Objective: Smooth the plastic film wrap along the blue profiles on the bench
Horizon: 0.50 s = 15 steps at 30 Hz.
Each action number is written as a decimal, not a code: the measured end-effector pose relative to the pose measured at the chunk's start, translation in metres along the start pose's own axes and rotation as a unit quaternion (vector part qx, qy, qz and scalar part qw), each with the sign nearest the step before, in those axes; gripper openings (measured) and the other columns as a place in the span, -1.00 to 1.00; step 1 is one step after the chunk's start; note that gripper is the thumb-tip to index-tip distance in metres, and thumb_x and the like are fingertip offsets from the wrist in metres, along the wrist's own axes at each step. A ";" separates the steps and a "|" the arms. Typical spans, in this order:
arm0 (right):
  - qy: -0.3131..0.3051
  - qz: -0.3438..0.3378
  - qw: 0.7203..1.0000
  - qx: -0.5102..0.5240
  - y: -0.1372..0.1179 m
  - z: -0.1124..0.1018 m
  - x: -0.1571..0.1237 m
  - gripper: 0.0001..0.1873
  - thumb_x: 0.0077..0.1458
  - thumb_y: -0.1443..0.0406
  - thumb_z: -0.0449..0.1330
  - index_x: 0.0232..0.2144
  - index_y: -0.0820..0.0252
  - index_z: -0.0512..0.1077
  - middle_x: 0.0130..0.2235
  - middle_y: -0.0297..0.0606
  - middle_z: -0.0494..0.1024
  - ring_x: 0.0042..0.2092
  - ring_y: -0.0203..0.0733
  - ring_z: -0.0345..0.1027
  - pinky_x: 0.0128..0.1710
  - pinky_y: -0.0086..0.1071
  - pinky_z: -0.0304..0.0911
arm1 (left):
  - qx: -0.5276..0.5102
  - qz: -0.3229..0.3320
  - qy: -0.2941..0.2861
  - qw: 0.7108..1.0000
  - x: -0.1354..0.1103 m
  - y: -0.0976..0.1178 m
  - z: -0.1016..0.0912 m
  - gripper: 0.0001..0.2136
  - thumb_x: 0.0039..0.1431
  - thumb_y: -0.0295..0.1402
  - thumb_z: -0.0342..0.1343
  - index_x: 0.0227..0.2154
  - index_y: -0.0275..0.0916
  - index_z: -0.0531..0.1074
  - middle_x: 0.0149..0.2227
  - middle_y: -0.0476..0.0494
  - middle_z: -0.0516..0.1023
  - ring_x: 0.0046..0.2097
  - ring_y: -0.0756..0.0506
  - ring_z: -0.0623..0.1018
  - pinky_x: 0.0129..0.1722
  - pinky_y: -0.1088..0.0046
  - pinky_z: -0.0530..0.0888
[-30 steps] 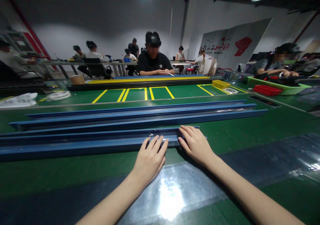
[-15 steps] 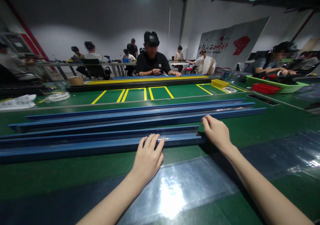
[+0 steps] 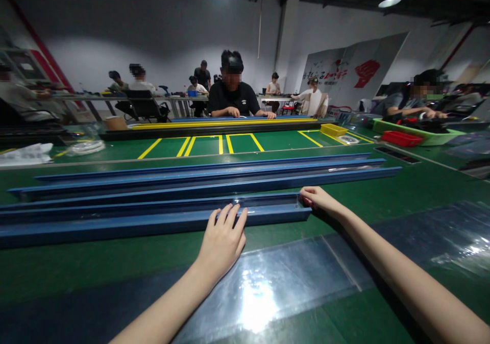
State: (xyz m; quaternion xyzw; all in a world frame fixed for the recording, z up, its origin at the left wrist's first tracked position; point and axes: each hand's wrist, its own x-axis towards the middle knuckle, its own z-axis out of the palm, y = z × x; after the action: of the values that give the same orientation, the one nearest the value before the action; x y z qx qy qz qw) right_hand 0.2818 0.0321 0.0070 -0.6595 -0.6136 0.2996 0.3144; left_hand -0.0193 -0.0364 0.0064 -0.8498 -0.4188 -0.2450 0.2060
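A long blue U-shaped channel [image 3: 153, 224] lies across the green table, its right end near the middle of my view. Over its near wall rests my left hand [image 3: 224, 237], fingers spread with the tips on the rim. My right hand [image 3: 316, 198] is at the channel's open right end, fingers curled together in a pinch with the tips just inside the end. What the pinch holds, if anything, is hidden. Some clear, shiny film shows inside the channel near both hands.
More blue channels [image 3: 229, 181] lie parallel just beyond. Clear plastic film [image 3: 298, 267] is spread nearest me. Farther off are yellow and black strips, a yellow tray [image 3: 334, 129], a red tray [image 3: 401, 139] and a green bin [image 3: 440, 136]. A person [image 3: 233, 96] works opposite.
My right hand has moved slightly left and down, from above the channel's right end to its open end. My left hand stays on the near wall.
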 end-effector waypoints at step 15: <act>-0.045 -0.039 0.984 0.167 0.006 0.002 -0.003 -0.82 -0.11 0.22 -0.03 -0.56 0.21 0.27 -0.66 -0.46 0.27 -0.69 -0.48 0.00 -0.73 -0.56 -0.09 | 0.016 0.057 -0.005 0.998 0.009 -0.008 -0.006 -0.74 0.08 -0.48 -0.04 -0.15 -0.28 0.37 -0.17 -0.25 0.45 -0.12 -0.16 0.40 -0.17 0.29 0.35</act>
State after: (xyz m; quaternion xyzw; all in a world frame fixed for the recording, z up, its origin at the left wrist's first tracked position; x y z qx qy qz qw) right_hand 0.2836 0.0295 0.0009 -0.5593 -0.5939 0.4146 0.4032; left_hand -0.0228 -0.0300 0.0179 -0.8700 -0.3748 -0.2218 0.2311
